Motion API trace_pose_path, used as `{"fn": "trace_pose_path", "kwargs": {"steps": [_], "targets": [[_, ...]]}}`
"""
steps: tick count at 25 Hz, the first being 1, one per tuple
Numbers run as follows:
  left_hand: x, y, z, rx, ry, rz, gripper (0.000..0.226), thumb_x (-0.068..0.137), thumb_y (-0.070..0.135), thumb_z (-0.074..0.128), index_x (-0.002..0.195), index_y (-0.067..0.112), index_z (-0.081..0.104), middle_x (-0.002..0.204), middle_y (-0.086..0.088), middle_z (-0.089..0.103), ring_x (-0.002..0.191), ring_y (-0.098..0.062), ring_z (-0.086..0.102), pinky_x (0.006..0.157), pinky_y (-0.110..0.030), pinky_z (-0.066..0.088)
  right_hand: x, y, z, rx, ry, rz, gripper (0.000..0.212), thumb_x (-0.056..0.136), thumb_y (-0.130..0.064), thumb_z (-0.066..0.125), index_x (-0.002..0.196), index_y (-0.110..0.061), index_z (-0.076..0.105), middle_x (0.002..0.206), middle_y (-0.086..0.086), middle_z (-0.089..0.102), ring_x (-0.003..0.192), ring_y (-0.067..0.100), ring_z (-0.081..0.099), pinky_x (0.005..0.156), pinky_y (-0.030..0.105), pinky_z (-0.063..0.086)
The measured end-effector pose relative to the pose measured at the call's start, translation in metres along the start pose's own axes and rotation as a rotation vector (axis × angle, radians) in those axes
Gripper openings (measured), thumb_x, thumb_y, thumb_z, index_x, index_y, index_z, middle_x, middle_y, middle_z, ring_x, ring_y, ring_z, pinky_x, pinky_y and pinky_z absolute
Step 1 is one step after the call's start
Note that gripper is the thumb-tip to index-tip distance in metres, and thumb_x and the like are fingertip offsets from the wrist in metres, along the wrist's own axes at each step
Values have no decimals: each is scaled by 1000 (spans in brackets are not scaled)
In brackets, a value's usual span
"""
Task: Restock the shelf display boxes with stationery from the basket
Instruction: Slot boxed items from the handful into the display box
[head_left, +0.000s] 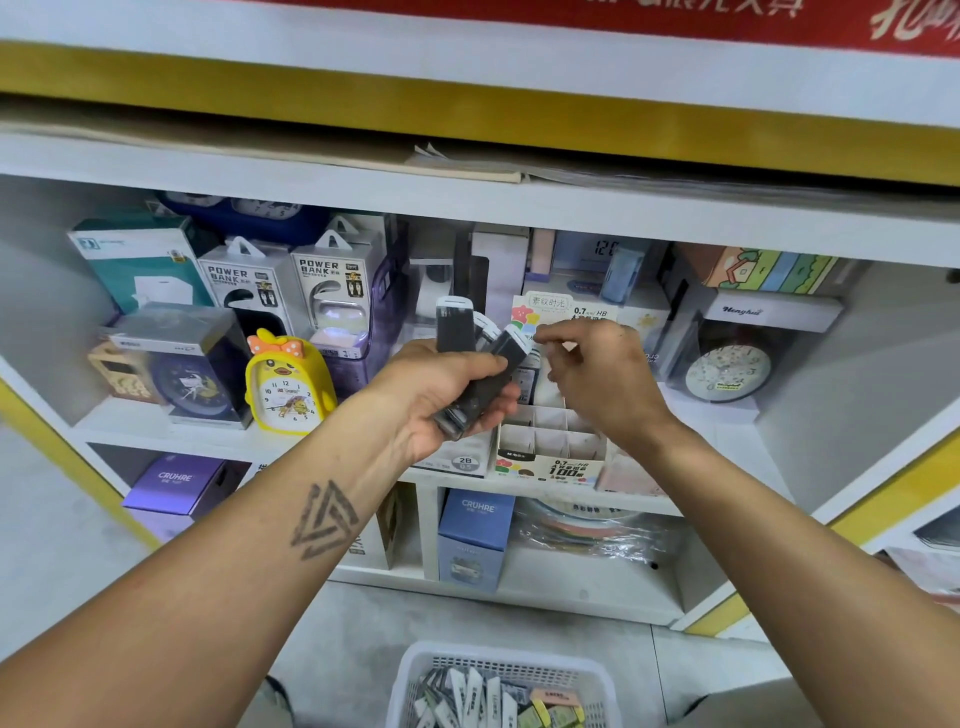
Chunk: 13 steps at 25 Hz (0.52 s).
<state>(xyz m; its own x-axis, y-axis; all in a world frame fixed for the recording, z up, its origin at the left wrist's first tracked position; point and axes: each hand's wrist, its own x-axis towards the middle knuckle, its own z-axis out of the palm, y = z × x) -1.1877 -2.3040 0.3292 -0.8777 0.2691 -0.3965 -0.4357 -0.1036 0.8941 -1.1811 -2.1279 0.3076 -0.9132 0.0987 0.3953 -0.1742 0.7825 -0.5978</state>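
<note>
**Fanned lead cases, ready to slot**

Your left hand grips a fan of slim dark lead cases with white caps, spread so each cap stands clear of the next. Your right hand hovers just beside the rightmost cap, thumb and forefinger pinched close; whether they already hold it, you cannot tell. Below sits the cardboard display box, its thin dividers forming small square cells, mostly vacant. The white slotted plastic basket on the floor holds more flat, glossy cases.
</note>
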Motion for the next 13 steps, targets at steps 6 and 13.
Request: {"fn": "trace_pose_path", "kwargs": {"steps": [6,13], "targets": [[-6,-2,8,-12,-98,-19,16,92,7,65,106,-1,64,81,-24,73,59,-30,72,47,-30,55,-1,-12,-10,751,-162,352,10,92,-10,71,98,-2,69,73,11,72,59,21,66,55,24,54],[2,2,0,-55,113,32,20,98,7,57,117,1,59,84,-22,72,69,-29,72,63,-44,61,3,2,-25,600,-80,295,8,83,4,75,85,-3,74,77,12,74,49,18,60,46,22,47]]}}
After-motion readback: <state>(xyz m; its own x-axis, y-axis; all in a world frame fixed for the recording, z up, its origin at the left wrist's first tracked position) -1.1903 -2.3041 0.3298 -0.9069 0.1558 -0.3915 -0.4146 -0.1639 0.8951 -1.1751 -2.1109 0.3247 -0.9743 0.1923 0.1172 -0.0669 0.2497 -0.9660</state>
